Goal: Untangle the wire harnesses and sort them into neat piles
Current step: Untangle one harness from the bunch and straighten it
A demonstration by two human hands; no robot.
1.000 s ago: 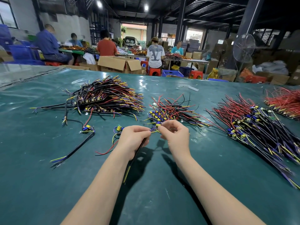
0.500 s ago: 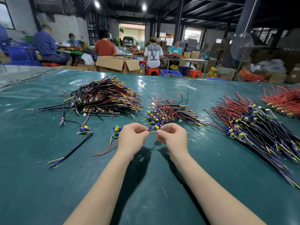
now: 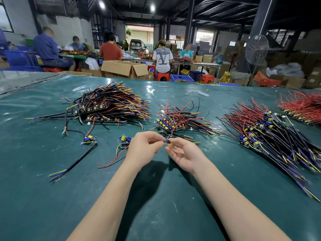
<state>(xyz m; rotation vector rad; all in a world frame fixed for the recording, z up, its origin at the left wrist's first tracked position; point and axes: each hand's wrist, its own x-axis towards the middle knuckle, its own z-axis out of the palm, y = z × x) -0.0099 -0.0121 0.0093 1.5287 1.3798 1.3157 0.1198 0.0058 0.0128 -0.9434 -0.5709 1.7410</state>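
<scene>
My left hand (image 3: 145, 148) and my right hand (image 3: 184, 153) meet above the green table (image 3: 156, 197), both pinching one small harness (image 3: 167, 142) with a blue part and a yellow wire. My right palm faces up, its other fingers loosely spread. Just behind my hands lies a small tangled pile (image 3: 180, 117) of red, black and yellow wires. A big dark pile (image 3: 111, 105) sits at the left. A long sorted pile (image 3: 271, 134) stretches along the right, and a red pile (image 3: 302, 106) lies at the far right.
Two loose harnesses lie left of my hands: one with a long black cable (image 3: 81, 153), one with a red wire (image 3: 121, 145). Beyond the table's far edge are cardboard boxes (image 3: 125, 68), stools, a standing fan (image 3: 257, 51) and several seated people.
My right hand has turned palm up and opened its lower fingers. Both hands shifted slightly toward me, still joined on the small harness. The piles have not moved.
</scene>
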